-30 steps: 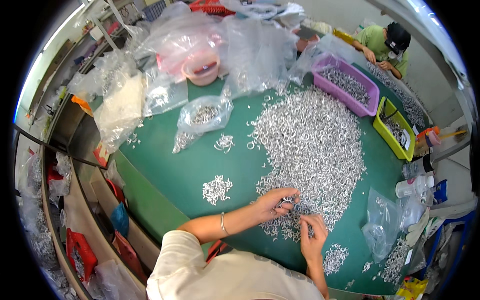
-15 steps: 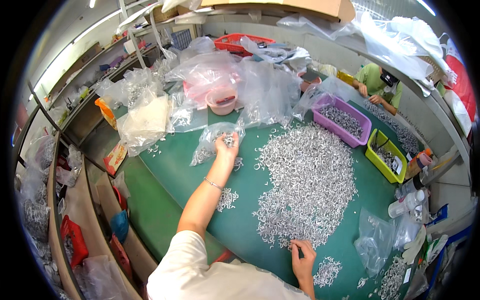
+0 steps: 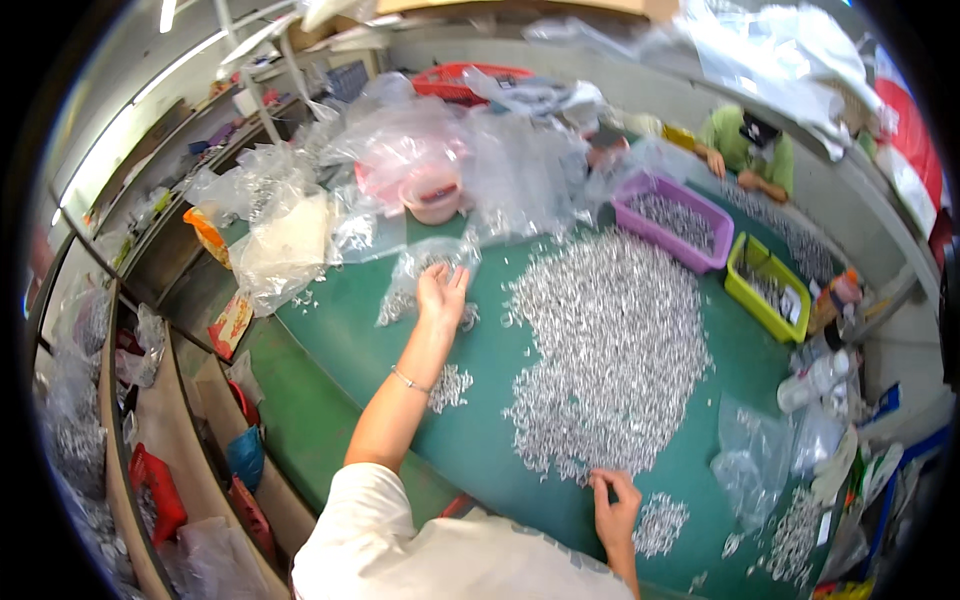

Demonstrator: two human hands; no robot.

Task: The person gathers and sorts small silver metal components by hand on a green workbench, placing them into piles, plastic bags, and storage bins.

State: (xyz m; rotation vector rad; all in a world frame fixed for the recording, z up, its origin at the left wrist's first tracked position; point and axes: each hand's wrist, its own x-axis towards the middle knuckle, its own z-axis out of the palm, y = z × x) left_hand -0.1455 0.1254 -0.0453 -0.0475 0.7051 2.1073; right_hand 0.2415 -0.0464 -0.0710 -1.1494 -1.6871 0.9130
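Observation:
A broad heap of small silver hook-like metal pieces (image 3: 610, 350) covers the middle of the green table. My left hand (image 3: 440, 293) is at a clear plastic bag (image 3: 400, 295) with such pieces in it; the fingers are spread and I see nothing gripped. At the heap's near edge my right hand (image 3: 615, 500) has thumb and fingertips pinched together; whatever is between them is too small to make out. Two little piles lie apart: one pile (image 3: 450, 390) below my left wrist, another pile (image 3: 660, 525) just right of my right hand.
A purple basket (image 3: 722, 245) and a green basket (image 3: 770, 318) with pieces stand beyond the heap. A pink tub (image 3: 433, 208) sits among plastic bags. Bottles (image 3: 815, 385) line the right edge. Across the table a person in green (image 3: 745, 150) works.
The left hand has let the pieces on its fingers go and its fingers have opened over the bag. The right hand stays pinched at the heap's edge. The whole view has shifted slightly.

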